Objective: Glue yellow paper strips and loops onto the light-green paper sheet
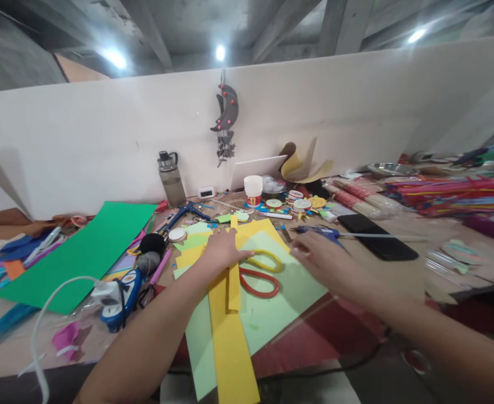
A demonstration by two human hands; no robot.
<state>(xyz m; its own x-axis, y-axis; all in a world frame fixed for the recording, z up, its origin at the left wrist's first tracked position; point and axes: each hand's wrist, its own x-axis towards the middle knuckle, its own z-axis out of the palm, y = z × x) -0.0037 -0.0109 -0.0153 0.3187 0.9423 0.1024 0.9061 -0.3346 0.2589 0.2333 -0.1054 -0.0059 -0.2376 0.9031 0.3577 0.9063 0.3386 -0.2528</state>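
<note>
My left hand [222, 249] lies open on a narrow yellow paper strip [234, 289], thumb stretched to the right. The strip rests on a wider yellow strip [232, 353] and pale green sheets [284, 303]. Beside the thumb lie scissors with one yellow and one red handle loop [267, 284]; their blades are hidden under the hand and strip. My right hand [316, 258] is over the right edge of the sheets, fingers loosely bent and slightly blurred, with nothing visible in them. Just behind it lies a blue glue gun [328, 233] with a glue stick.
A black phone [377, 237] lies at right. A green sheet [82, 255] and a blue-white power strip [123, 303] with a white cable are at left. Behind stand a bottle [171, 182] and a white cup [253, 189]. Bundled colourful pipe cleaners [452, 193] lie far right.
</note>
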